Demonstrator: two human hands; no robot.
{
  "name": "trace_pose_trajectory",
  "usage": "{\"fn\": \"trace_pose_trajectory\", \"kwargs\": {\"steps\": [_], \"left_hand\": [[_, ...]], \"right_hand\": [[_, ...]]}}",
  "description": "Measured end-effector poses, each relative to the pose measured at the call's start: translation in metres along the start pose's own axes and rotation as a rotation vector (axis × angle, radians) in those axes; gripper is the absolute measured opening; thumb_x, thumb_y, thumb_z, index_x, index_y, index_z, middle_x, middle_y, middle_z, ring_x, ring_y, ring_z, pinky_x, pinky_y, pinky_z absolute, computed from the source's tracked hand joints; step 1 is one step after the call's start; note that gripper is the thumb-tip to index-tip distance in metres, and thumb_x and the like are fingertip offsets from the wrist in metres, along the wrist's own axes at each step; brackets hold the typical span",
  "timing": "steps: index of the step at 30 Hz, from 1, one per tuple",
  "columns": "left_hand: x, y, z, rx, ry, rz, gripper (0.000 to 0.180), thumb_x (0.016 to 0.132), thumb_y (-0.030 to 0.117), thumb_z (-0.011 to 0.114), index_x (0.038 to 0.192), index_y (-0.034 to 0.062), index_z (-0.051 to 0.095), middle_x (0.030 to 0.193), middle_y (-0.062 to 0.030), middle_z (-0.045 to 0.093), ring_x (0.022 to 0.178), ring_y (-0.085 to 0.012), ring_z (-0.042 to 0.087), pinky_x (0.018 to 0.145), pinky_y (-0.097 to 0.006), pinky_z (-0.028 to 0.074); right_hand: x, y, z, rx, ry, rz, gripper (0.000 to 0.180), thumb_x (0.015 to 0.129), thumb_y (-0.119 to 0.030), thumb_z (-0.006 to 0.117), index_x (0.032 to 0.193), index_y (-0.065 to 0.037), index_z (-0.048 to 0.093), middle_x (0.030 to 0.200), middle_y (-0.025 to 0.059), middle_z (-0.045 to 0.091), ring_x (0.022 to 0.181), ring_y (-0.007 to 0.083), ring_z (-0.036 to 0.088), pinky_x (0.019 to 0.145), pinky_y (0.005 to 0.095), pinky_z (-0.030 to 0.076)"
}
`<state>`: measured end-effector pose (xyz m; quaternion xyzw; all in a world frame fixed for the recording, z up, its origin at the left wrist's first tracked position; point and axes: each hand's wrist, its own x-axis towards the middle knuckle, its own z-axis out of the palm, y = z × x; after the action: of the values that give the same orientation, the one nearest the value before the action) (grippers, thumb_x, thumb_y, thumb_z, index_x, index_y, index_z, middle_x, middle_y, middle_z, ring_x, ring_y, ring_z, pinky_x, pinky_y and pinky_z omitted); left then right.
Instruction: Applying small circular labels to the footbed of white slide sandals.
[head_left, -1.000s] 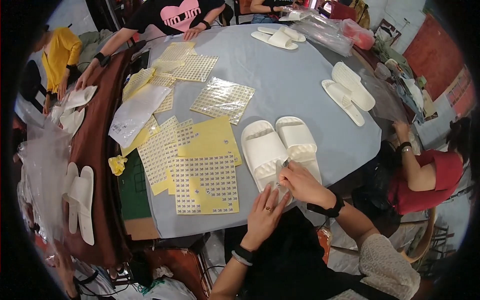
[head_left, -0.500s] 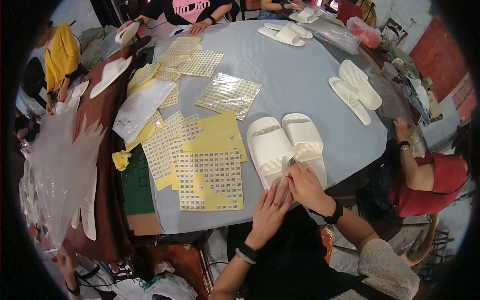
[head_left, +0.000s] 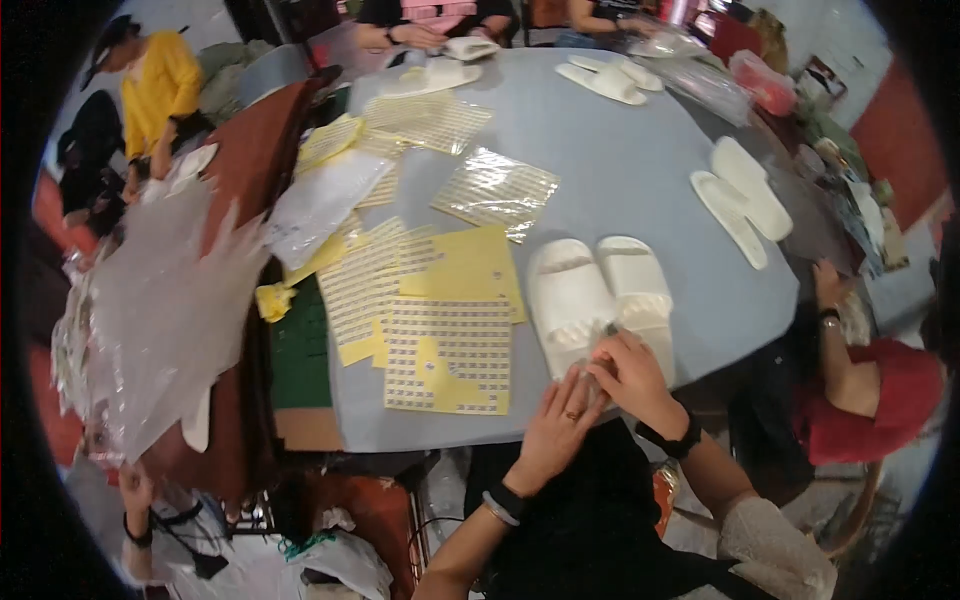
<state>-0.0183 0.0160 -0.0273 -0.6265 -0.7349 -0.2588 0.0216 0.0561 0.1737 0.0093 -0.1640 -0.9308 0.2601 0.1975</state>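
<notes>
A pair of white slide slippers (head_left: 571, 290) lies side by side at the near edge of the grey table (head_left: 590, 140), toes pointing away from me. My right hand (head_left: 637, 378) is closed in a pinch over the heel area between the two slippers. A small dark tip shows at its fingers; what it belongs to is too small to make out. At the heel of the left slipper, my left hand (head_left: 562, 425) has its fingers stretched out, fingertips close to my right fingers. Left of the slippers are yellow sticker sheets (head_left: 447, 375) with rows of small printed labels, some peeled away.
Clear plastic packets (head_left: 497, 190) and more sheets lie farther back. Other slipper pairs (head_left: 740, 200) rest at the right and far edges. A brown-covered table (head_left: 245, 150) with plastic bags (head_left: 165, 310) stands left. Co-workers sit around; one in red (head_left: 865, 400) is close on the right.
The whole view has shifted, so the table appears farther right. My hands stay at the slippers' heels. Across the table, a co-worker has brought white slippers onto the grey table.
</notes>
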Motion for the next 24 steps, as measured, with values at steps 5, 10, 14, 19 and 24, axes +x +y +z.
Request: {"fn": "trace_pose_trajectory", "kwargs": {"steps": [5, 10, 14, 19, 24], "left_hand": [[-0.006, -0.002, -0.082, -0.423, 0.412, -0.401, 0.073, 0.076, 0.023, 0.076, 0.134, -0.0006, 0.038, 0.133, -0.0249, 0.04, 0.127, -0.0416, 0.037, 0.106, -0.047, 0.031], [-0.056, -0.037, -0.226, 0.76, 0.762, -0.57, 0.102, 0.069, 0.02, 0.082, 0.144, 0.0046, 0.014, 0.146, -0.0278, 0.013, 0.133, -0.0505, 0.019, 0.106, -0.06, 0.021], [-0.107, -0.023, -0.291, 1.038, 0.505, -0.626, 0.12, 0.058, 0.022, 0.085, 0.145, 0.0009, 0.006, 0.149, -0.0274, 0.014, 0.137, -0.0452, 0.017, 0.111, -0.054, 0.019], [-0.151, -0.066, -0.329, 1.2, 0.254, -0.878, 0.086, 0.074, 0.009, 0.067, 0.143, -0.0009, 0.017, 0.143, -0.0194, 0.037, 0.134, -0.0333, 0.034, 0.112, -0.049, 0.018], [-0.161, -0.109, -0.347, 0.966, 0.56, -0.477, 0.034, 0.069, -0.001, 0.059, 0.101, 0.0064, 0.068, 0.084, -0.0144, 0.061, 0.072, -0.0309, 0.061, 0.061, -0.037, 0.049]], "right_hand": [[0.004, -0.008, 0.001, 0.075, 0.006, 0.111, 0.013, 0.078, -0.009, 0.066, 0.087, -0.005, 0.057, 0.084, 0.0125, 0.056, 0.079, 0.0327, 0.054, 0.072, 0.0415, 0.041], [0.004, -0.011, -0.001, 0.071, 0.016, 0.042, 0.012, 0.078, -0.005, 0.064, 0.086, -0.004, 0.055, 0.085, 0.0126, 0.054, 0.079, 0.0311, 0.053, 0.073, 0.0403, 0.039], [0.0, -0.008, -0.005, 0.106, 0.027, 0.01, 0.012, 0.077, -0.001, 0.062, 0.086, -0.002, 0.053, 0.083, 0.0137, 0.051, 0.075, 0.0316, 0.053, 0.066, 0.0399, 0.041], [0.002, -0.01, -0.013, 0.163, -0.045, 0.07, 0.012, 0.082, -0.009, 0.062, 0.091, -0.003, 0.055, 0.086, 0.0133, 0.051, 0.075, 0.0296, 0.054, 0.071, 0.0388, 0.041], [-0.003, -0.027, -0.015, 0.515, -0.13, 0.142, 0.013, 0.09, -0.012, 0.056, 0.098, -0.001, 0.055, 0.092, 0.0136, 0.054, 0.078, 0.0239, 0.059, 0.069, 0.0346, 0.049]]}}
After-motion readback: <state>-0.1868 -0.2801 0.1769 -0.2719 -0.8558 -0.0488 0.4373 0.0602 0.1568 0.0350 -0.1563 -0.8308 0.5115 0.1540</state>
